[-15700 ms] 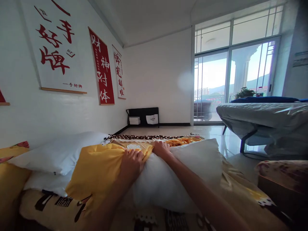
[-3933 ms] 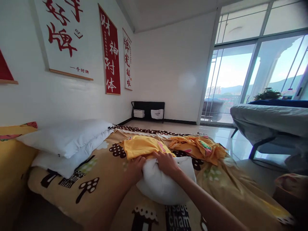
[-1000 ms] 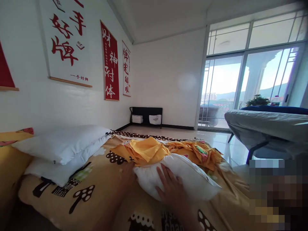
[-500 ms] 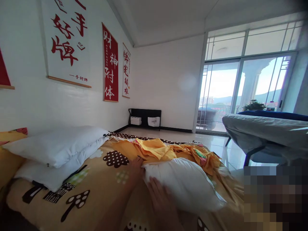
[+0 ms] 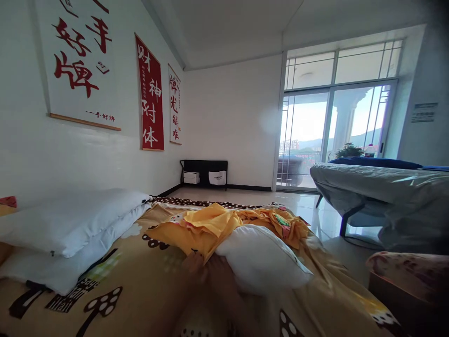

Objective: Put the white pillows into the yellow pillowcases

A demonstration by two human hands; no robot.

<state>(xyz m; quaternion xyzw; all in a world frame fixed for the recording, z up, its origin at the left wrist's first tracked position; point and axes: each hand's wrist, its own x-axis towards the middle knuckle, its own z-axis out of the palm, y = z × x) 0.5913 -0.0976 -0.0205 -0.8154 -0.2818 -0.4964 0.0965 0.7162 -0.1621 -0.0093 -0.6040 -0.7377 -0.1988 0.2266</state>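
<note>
On the bed in front of me, my left hand is closed on the near edge of a crumpled yellow pillowcase. Close beside it, my right hand has curled fingers where the cloth's corner comes down. It appears to pinch that cloth, though dim light blurs the fingertips. A white pillow lies just right of my right hand, touching it, its upper left side against the yellow cloth. The rest of the pillowcase is bunched behind the pillow, showing some printed pattern.
Two stacked white pillows lie at the left on the brown patterned bedsheet. A covered table stands at the right, with a box-like thing under patterned cloth nearer. A low black rack sits by the far wall.
My right hand has slid off the pillow toward my left hand and its fingers have curled. The near flap of the pillowcase has been drawn toward me. The view has turned slightly right.
</note>
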